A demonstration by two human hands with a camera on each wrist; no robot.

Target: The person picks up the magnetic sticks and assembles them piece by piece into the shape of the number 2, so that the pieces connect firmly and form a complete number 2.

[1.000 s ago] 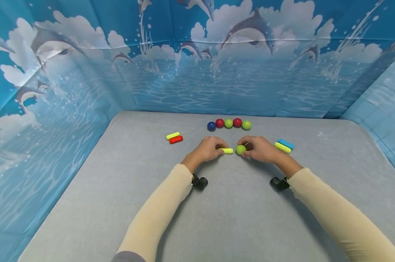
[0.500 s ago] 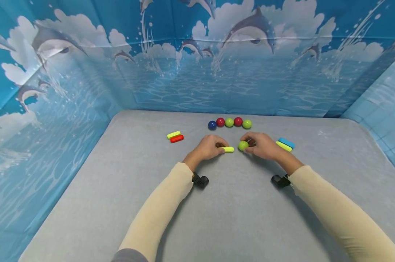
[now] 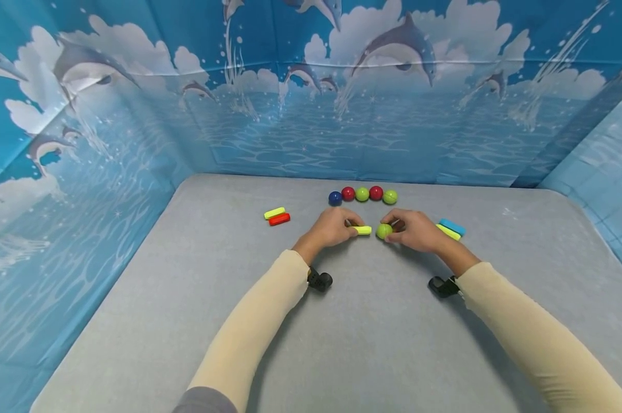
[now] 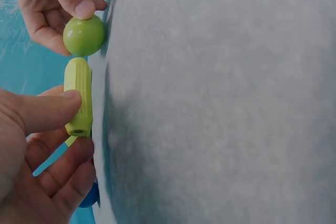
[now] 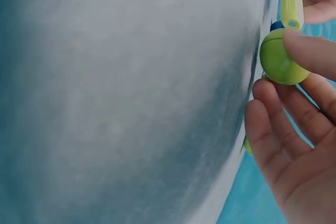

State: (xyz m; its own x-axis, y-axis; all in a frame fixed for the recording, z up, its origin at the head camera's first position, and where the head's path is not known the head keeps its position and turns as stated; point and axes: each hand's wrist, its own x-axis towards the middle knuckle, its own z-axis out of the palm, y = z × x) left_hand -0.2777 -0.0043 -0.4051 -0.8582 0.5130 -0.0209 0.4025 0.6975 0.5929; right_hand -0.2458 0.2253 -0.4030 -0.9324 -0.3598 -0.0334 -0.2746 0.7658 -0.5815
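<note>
My left hand [image 3: 332,227] pinches a yellow ribbed stick [image 4: 80,95] between thumb and fingers, a small hole showing in its near end. My right hand [image 3: 415,230] holds a green ball [image 5: 281,59] with a seam line, thumb on one side and fingers on the other. In the head view the yellow stick's free end points right at the green ball [image 3: 384,231], with a narrow gap between them. Both hands are over the middle of the grey table [image 3: 362,332], in front of a row of balls.
Behind the hands stand a blue ball [image 3: 335,198], two red balls [image 3: 348,194] and two green balls [image 3: 390,197] in a row. A yellow stick [image 3: 274,213] and a red stick [image 3: 280,219] lie left; a blue stick [image 3: 452,226] and another yellow stick [image 3: 448,232] lie right. A dolphin-print curtain [image 3: 300,143] hangs behind.
The green ball in my right hand has shifted slightly right and away from me. My left hand has moved a little forward and right with the yellow stick.
</note>
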